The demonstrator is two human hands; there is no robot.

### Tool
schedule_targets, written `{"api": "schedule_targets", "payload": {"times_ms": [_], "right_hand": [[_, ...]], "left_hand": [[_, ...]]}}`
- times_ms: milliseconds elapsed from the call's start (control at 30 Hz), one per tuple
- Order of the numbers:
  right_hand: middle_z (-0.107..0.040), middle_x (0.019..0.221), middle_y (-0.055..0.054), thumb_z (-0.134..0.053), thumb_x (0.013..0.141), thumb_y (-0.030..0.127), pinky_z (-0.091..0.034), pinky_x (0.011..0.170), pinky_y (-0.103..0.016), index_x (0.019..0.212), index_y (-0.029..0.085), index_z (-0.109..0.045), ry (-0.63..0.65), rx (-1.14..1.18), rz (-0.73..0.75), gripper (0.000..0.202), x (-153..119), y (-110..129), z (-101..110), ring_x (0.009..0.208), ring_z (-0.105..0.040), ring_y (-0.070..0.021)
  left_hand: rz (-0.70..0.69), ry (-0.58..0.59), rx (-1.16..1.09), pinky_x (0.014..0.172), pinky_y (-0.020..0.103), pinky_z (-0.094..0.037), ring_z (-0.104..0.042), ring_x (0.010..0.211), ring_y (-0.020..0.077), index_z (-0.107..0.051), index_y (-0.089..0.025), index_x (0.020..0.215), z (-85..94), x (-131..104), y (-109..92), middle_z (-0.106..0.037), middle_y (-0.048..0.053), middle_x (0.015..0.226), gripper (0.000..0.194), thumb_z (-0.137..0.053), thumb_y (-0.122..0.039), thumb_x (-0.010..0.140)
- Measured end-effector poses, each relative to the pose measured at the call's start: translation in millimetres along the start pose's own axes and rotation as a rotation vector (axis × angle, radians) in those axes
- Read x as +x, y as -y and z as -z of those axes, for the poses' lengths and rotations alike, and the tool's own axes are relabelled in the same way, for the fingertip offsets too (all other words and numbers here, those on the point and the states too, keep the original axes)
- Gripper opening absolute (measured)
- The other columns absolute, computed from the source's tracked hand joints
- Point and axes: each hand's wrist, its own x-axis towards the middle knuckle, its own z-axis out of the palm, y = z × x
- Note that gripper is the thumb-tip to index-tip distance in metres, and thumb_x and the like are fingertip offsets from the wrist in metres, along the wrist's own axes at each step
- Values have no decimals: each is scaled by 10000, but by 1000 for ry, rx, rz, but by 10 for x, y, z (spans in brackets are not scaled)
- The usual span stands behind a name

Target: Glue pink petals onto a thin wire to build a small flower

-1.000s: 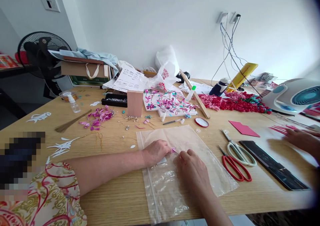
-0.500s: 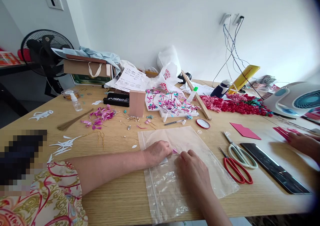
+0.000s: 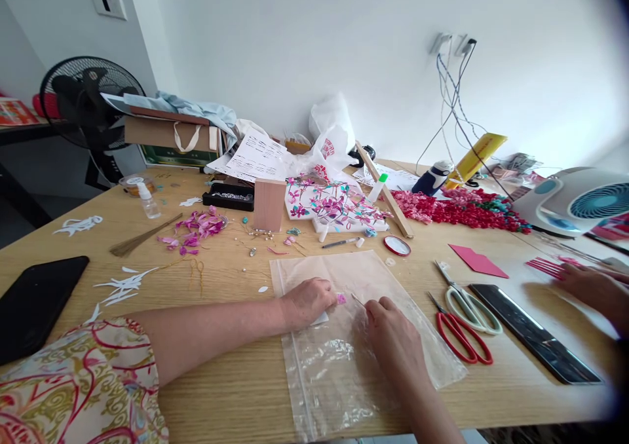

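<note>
My left hand (image 3: 308, 301) rests on a clear zip bag (image 3: 334, 378), its fingers pinched at the edge of a small pink petal (image 3: 341, 298). A bit of white paper (image 3: 320, 318) pokes out beneath that hand. My right hand (image 3: 396, 336) is closed around a thin pointed tool (image 3: 358, 299), most of it hidden in the fingers. The tool's tip sits just right of the petal, apart from it. Pink petals (image 3: 201, 228) lie in a loose heap beyond the left forearm.
Right of the bag lie red-handled scissors (image 3: 464, 339), pale green scissors (image 3: 474, 308) and a long black case (image 3: 535, 333). Another person's hand (image 3: 592, 290) is at the far right by pink strips (image 3: 545, 267). A phone (image 3: 42, 303) lies at left; a wooden block (image 3: 268, 205) stands behind.
My right hand has drawn slightly right and down, away from the petal, and the tool's tip now shows. The petal looks wider and flatter. My left hand stays nearly in place.
</note>
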Motion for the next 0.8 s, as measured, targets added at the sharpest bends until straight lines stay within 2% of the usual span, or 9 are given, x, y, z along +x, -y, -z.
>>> {"api": "schedule_targets", "payload": {"times_ms": [100,233,633,800], "right_hand": [[-506,714,-29,-300,834,171,-194,484,-240,700,179,-535,-19,-2,-16,272,36,-40,6,601,-478,-119],[-507,683,-7,-364,816,211,-207,480,-229,647,185,-529,6,28,29,238,60,-29,-1,565,-477,-101],[-515,685,-18,-386,799,167,-206,479,-235,649,181,-548,-16,35,27,221,124,-28,-15,570,-477,-110],[-527,721,-10,-348,830,189,-228,491,-223,696,197,-560,-10,53,31,251,70,1,16,603,-495,-106]], "left_hand": [[-118,12,107,641,246,-307,-410,685,140,-615,-162,783,-12,11,16,-487,28,680,274,-363,-255,835],[-186,1,211,619,238,-311,-427,684,137,-618,-150,790,-61,42,64,-499,29,685,285,-358,-255,839],[-226,-67,291,590,227,-312,-439,647,125,-622,-163,777,-132,63,126,-493,19,651,371,-295,-314,862],[-226,-65,280,589,230,-312,-440,650,129,-624,-155,769,-111,53,107,-497,21,656,325,-334,-279,850]]}}
